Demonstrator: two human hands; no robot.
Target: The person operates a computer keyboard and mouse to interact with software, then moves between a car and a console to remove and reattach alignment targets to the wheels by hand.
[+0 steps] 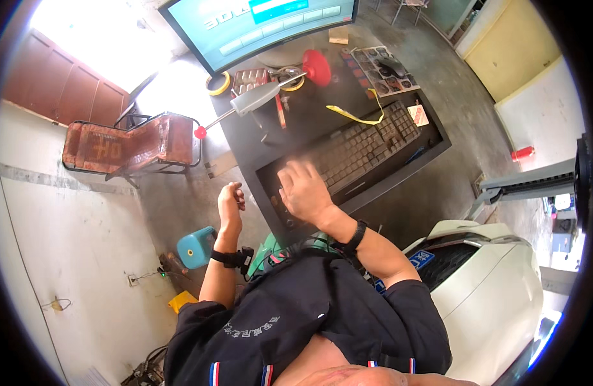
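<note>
My left hand (230, 204) hangs in the air just off the left edge of the dark desk (261, 132), its fingers curled inward. Whether something small is inside it is hidden. Over the left end of the black keyboard (367, 145) is my right hand (304, 193), slightly blurred, back upward and fingers bent together. What those fingers hold, if anything, does not show. Beyond the hands lies a grey-handled tool (258, 98) with a red cup-shaped disc (317, 67) at one end and a thin rod ending in a red ball (200, 132).
A lit monitor (264, 26) stands at the desk's back. Yellow tape (218, 83), a yellow strap (354, 117) and a mouse (393, 67) lie around. Left are a reclining chair (132, 145) and a blue stool (195, 249); a white car (495, 283) stands at right.
</note>
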